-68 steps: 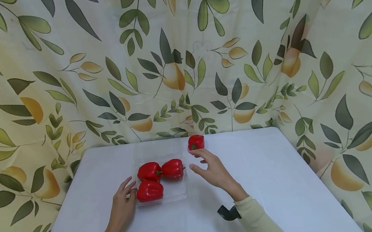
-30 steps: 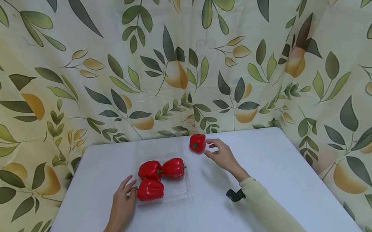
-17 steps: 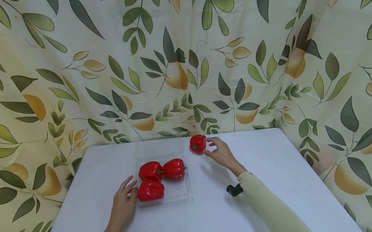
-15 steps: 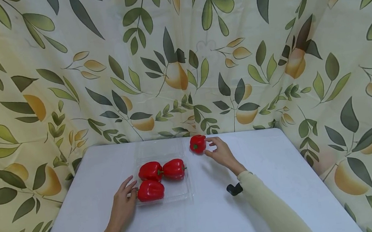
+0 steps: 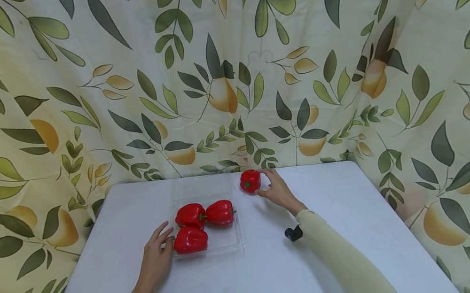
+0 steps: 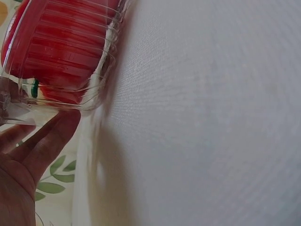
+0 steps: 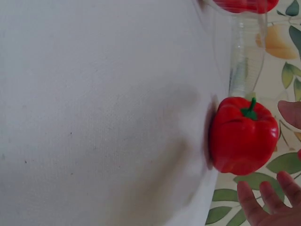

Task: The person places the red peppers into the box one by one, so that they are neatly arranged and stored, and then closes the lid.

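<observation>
Three red bell peppers lie in a clear plastic clamshell box (image 5: 224,242) in the head view: a rear left pepper (image 5: 188,215), a rear right pepper (image 5: 220,213) and a front pepper (image 5: 190,240). My left hand (image 5: 152,263) is at the box's left side, its fairly straight fingers touching the plastic wall, as the left wrist view shows. A lone red bell pepper (image 5: 250,181) with a green stem (image 7: 250,111) sits on the table near the far edge. Just right of it is my right hand (image 5: 279,192), thumb and fingers spread around its side, with a gap showing in the right wrist view.
The box's transparent lid (image 5: 200,187) lies folded back toward the table's far edge. A white-covered table (image 5: 329,194) carries everything. Behind it hangs a leaf-patterned curtain (image 5: 263,87). Both wrists wear small black cameras.
My right hand has moved from in front of the lone pepper round to its right side, then slightly closer to it. The left hand and the box have stayed in place.
</observation>
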Tool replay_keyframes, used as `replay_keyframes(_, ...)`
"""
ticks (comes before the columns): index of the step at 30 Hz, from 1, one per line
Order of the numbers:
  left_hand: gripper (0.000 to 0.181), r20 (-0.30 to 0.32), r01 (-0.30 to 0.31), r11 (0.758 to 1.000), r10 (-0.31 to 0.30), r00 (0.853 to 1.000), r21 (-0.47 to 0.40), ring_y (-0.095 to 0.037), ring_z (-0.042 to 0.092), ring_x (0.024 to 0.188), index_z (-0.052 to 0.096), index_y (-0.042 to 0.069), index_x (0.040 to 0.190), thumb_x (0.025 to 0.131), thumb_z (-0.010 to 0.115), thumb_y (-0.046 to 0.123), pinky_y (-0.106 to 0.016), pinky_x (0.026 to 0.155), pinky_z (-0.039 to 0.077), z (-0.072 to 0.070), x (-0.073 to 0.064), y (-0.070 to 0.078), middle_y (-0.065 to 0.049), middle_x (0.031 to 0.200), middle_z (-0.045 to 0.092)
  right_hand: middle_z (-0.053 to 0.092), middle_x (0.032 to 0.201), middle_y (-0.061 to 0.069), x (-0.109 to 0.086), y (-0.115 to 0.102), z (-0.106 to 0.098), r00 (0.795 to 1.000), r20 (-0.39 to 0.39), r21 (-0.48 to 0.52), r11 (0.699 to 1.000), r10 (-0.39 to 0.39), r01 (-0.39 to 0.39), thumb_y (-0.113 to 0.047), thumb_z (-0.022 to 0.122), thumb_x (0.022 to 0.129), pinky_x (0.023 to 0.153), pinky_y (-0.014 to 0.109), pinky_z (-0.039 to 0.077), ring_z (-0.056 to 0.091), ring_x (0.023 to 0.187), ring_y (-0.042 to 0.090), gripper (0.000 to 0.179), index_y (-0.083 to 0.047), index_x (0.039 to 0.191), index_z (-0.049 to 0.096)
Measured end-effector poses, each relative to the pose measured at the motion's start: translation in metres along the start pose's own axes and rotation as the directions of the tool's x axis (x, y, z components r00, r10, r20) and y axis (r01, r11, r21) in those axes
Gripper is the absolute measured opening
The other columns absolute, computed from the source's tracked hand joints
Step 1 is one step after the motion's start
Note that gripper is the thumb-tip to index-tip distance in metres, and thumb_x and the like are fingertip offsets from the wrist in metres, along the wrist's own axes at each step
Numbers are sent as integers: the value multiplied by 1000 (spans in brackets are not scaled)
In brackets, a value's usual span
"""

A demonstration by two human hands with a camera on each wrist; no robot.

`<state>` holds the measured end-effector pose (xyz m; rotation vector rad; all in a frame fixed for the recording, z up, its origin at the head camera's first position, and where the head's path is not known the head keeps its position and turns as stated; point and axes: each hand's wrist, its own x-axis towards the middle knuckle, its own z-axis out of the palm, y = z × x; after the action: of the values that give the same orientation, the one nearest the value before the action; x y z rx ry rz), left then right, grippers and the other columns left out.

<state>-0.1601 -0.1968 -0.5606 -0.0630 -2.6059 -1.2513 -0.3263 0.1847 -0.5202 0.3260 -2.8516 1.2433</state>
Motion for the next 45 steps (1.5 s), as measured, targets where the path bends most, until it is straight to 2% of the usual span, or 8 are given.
replay_keyframes(8,34,-6,-29,1000,29,1000,7,-30,69,108,62,0,129,96,58,8,-36,84,60,-1,3,0,-12,148,49,37,153,11,13,5,6,1000,-7,-37,999,-16,16,-17,81,79,104,53,50,36,142,34,76,-15,145,43)
replay_keyframes(15,34,-14,-40,999,40,999,16,-30,70,107,62,-1,128,96,58,6,-36,84,60,-1,4,0,-14,147,49,36,155,12,20,5,8,999,9,-77,996,-39,40,-14,82,77,114,61,37,31,145,36,79,-13,145,42)
replay_keyframes(22,34,-8,-26,1000,26,1000,12,-30,70,107,63,0,128,96,58,6,-35,84,61,1,2,-3,-13,147,49,30,159,15,27,13,15,998,48,-97,995,-35,39,-12,83,74,116,63,32,26,147,39,84,-13,147,41)
replay_keyframes(27,33,-14,-25,1000,25,1000,12,-29,69,108,63,0,128,96,58,8,-34,84,60,3,3,-4,-12,148,49,30,159,17,31,17,18,996,67,-127,989,-66,74,-13,83,74,114,63,34,27,146,42,82,-12,146,43)
replay_keyframes(31,33,-7,-26,1000,26,1000,1,-29,69,108,63,0,128,96,57,7,-35,85,60,3,3,-4,-12,148,49,32,158,16,34,19,21,995,79,-129,989,-63,73,-10,83,74,113,62,36,28,145,41,83,-12,146,42)
replay_keyframes(38,34,-4,-30,1000,30,1000,-3,-30,70,107,62,-1,128,95,58,5,-35,83,61,2,2,-5,-14,147,49,46,146,10,38,22,25,997,36,-129,989,-70,74,-1,81,73,114,56,40,40,137,34,81,-15,143,42)
replay_keyframes(45,33,-13,-42,999,42,999,10,-30,70,106,63,-1,127,95,59,5,-34,82,61,2,2,-6,-14,147,50,44,149,13,34,16,23,999,18,-127,991,-46,48,-6,81,76,113,58,39,39,138,37,80,-12,145,41)
